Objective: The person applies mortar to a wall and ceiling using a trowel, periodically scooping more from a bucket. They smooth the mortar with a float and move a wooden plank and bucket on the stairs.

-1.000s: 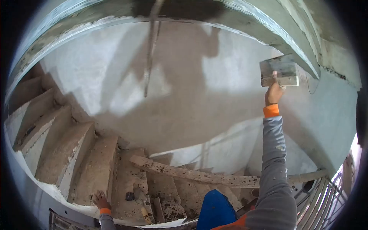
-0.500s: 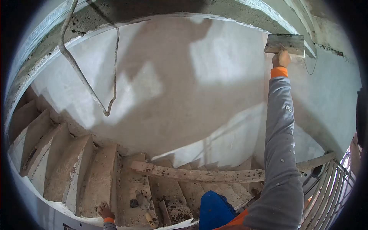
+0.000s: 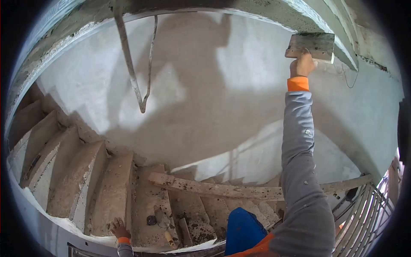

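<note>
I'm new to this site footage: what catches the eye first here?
The right hand, high at upper right, holds a grey rectangular plastering trowel against the curved plastered wall. A bent steel rod dangles at top left, and the left hand rests on the concrete spiral stairs.

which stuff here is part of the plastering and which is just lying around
In use: trowel in the right hand, pressed to the wall; left hand resting on a step.
Lying about: plank and small tools on the stairs; bent rod hanging overhead.
</note>
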Demonstrator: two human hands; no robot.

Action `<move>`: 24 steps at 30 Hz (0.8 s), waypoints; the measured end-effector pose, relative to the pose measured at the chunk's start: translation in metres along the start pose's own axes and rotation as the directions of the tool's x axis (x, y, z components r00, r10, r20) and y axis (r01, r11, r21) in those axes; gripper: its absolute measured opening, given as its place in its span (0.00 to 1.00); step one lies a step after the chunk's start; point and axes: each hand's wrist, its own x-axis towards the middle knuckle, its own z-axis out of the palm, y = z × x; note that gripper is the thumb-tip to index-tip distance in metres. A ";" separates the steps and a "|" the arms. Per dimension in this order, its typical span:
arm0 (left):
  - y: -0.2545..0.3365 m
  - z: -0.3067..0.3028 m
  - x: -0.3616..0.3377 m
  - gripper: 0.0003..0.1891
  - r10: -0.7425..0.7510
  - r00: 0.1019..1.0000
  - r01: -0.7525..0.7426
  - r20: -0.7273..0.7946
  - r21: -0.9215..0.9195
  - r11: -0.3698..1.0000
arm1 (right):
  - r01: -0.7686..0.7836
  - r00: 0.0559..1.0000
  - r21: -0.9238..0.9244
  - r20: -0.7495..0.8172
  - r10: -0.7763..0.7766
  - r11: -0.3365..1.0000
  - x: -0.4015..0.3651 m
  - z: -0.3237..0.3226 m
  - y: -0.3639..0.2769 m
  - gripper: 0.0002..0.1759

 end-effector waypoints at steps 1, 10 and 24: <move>0.000 0.000 -0.001 0.50 0.005 1.000 -0.005 -0.014 0.013 1.000 | 0.048 0.996 -0.105 0.077 -0.040 0.993 -0.008 0.000 -0.015 0.11; -0.008 0.017 0.012 0.50 0.107 0.990 -0.100 -0.094 0.079 0.992 | 0.396 0.913 -0.218 0.200 -0.356 0.892 -0.096 0.054 -0.064 0.14; 0.016 -0.042 -0.011 0.44 -0.040 0.996 0.040 0.074 0.004 0.999 | -0.499 -0.093 -0.490 0.851 0.518 0.715 -0.524 -0.136 -0.223 0.21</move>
